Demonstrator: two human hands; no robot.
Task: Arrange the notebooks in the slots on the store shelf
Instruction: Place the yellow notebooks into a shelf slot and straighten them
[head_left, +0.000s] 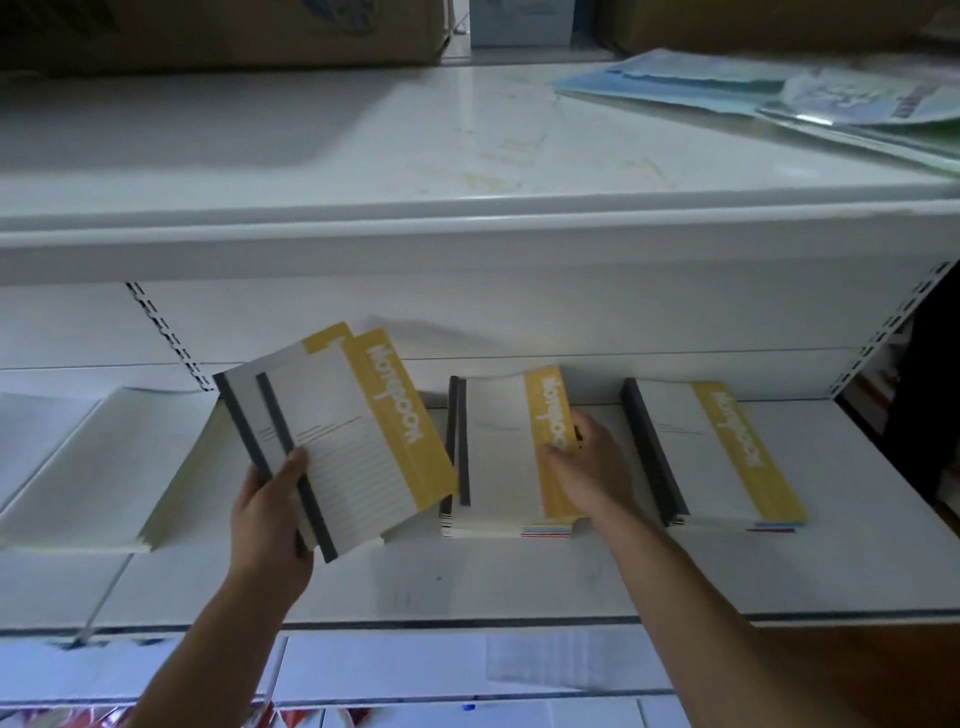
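My left hand (275, 509) grips two white-and-yellow notebooks (343, 441) with dark spines by their lower edge, holding them tilted above the white shelf (467, 587). My right hand (584, 467) rests with its fingers on the top notebook of a middle stack (498, 457) lying flat on the shelf. A second stack of the same notebooks (711, 457) lies to the right. A pile of plain white books (104, 467) lies flat at the left.
The upper shelf (415, 156) overhangs the notebooks, with blue plastic-wrapped booklets (753, 88) at its right and cardboard boxes (234, 31) behind. A slotted upright (166, 332) runs down the back panel. More shelving lies below.
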